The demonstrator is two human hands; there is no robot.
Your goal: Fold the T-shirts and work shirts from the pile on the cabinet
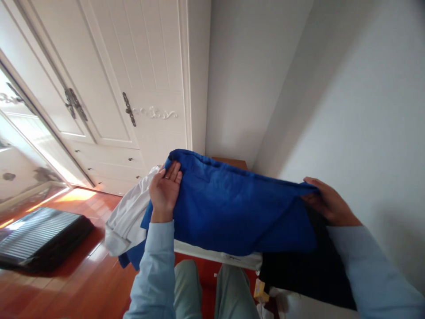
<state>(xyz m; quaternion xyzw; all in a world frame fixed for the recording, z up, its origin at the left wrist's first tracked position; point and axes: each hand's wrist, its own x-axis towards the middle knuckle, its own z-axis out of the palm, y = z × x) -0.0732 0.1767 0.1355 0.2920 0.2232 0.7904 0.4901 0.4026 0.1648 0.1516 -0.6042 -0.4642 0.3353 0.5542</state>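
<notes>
Blue cloth (239,208): centre, held spread. Left hand (165,193), 9 o'clock: part-open, fingers against it, hold unclear. Right hand (334,207), 3 o'clock: pinching its end. Black cloth (299,274): 4 o'clock.

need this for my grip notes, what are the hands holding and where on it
Blue cloth: left hand at its upper left corner, right hand at its upper right

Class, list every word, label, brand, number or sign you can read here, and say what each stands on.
No text can be read.
Small dark mark on the white edge below the blue cloth: too blurred.
Yellow item: any print is too small.
</notes>
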